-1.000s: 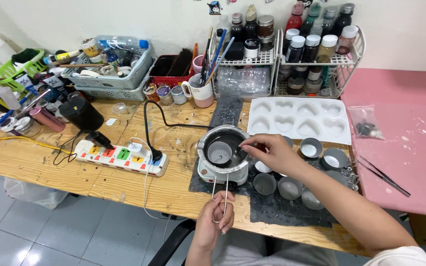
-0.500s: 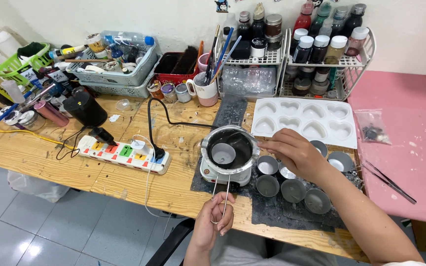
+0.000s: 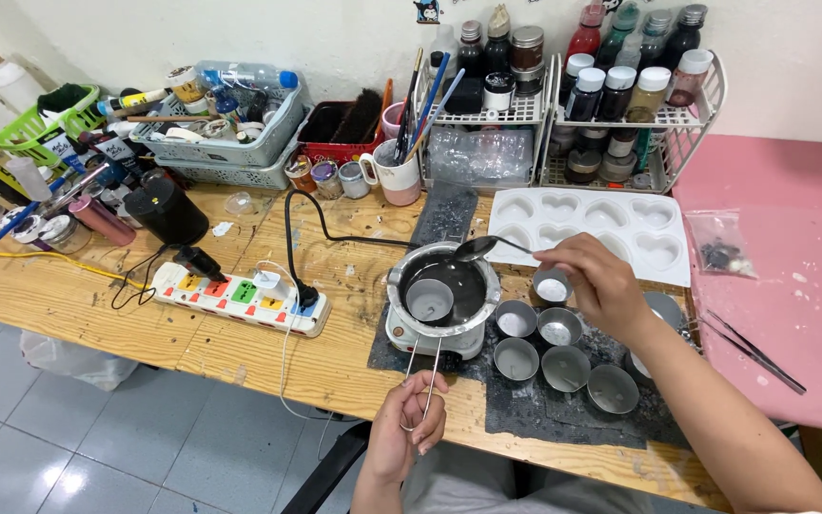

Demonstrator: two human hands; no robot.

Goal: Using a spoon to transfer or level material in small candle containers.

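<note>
The right hand [image 3: 594,286] pinches the handle of a metal spoon [image 3: 487,247] between thumb and fingers. The spoon's long axis runs roughly left to right, tilted slightly: its bowl points left and hangs over the far rim of the metal melting pot [image 3: 444,290], while the handle leads back right into the hand. The left hand [image 3: 411,428], low at the table's near edge, is closed on the end of long metal tongs [image 3: 425,366]; these run almost straight away from the person, their tips reaching into the pot, where they grip a small metal cup [image 3: 429,299] — what the cup contains cannot be told.

The pot sits on a small white heater base [image 3: 430,338], on a dark mat [image 3: 563,409] laid over the wooden table [image 3: 97,305]. To the right of the pot stands a cluster of small round tins [image 3: 552,343]: three show something white inside, the others look grey within. Beyond them lies a white heart-shaped mould tray [image 3: 611,233], its cavities bare. A white power strip [image 3: 240,297] with coloured switches lies to the left of the pot, and wire racks [image 3: 611,124] of bottles and jars stand against the wall
</note>
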